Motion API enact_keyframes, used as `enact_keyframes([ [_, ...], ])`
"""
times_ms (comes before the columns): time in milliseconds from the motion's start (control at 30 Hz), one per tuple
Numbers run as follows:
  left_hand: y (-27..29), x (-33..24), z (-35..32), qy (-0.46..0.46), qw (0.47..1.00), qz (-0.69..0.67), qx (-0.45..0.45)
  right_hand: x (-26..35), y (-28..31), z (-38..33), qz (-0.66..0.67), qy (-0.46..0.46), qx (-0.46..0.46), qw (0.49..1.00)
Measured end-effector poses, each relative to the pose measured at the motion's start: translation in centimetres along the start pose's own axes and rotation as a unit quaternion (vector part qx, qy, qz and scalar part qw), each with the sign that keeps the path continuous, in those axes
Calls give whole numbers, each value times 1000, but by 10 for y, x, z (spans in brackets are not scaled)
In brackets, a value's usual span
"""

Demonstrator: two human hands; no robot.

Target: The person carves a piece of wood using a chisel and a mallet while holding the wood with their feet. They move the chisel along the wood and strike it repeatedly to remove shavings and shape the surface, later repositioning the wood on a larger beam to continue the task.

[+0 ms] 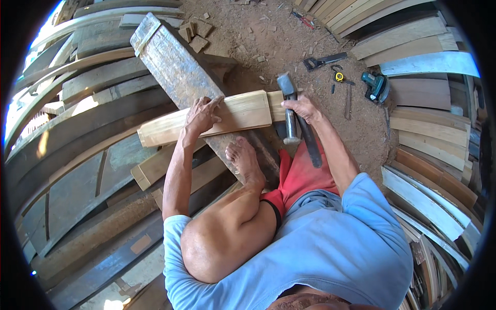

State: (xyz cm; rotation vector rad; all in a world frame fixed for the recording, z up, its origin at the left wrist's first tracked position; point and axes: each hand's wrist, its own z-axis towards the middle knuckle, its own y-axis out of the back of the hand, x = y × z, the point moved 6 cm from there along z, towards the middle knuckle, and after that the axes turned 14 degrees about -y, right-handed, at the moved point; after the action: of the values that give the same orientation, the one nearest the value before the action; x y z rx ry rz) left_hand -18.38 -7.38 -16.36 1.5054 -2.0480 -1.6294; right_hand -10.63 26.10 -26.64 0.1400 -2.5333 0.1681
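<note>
A pale, planed wooden piece (pixel 237 113) lies crosswise on a thick worn plank (pixel 178 64). My left hand (pixel 202 114) grips its middle, the fingers bent toward the far edge. My right hand (pixel 304 106), by the right end of the piece, is closed around a hammer (pixel 310 142), whose metal head points away from me and whose dark handle hangs toward my lap. Beside that handle, in the same hand, is a metal cylinder with a rounded cap (pixel 291 129), which looks like a chisel's handle; its other end is hidden. My bare foot (pixel 242 155) rests on the plank just below the wooden piece.
Stacked boards (pixel 108 85) fill the left side, and more planks (pixel 429 129) line the right. On the sawdust-covered ground lie a handsaw (pixel 325 61), a yellow tape measure (pixel 339 77), a teal power tool (pixel 375 87), red-handled pliers (pixel 304 20) and wood offcuts (pixel 198 43).
</note>
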Motion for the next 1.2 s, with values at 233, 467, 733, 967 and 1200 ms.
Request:
enact_keyframes([
  [233, -21, -20, -43, -14, 997, 52, 55, -54, -36, -47, -163, -83, 48, 982],
  [467, -29, -26, -69, -33, 997, 63, 27, -57, -8, -61, -7, -86, 109, 990],
  [733, -54, -37, -91, -63, 985, 126, 98, 17, 30, -64, 120, -52, 87, 988],
  [967, -41, -47, -69, -23, 991, 123, 47, 29, 37, -68, 167, -58, 63, 982],
  [1200, -38, -46, -65, -23, 990, 117, 75, 46, 19, -68, 196, -76, 65, 976],
])
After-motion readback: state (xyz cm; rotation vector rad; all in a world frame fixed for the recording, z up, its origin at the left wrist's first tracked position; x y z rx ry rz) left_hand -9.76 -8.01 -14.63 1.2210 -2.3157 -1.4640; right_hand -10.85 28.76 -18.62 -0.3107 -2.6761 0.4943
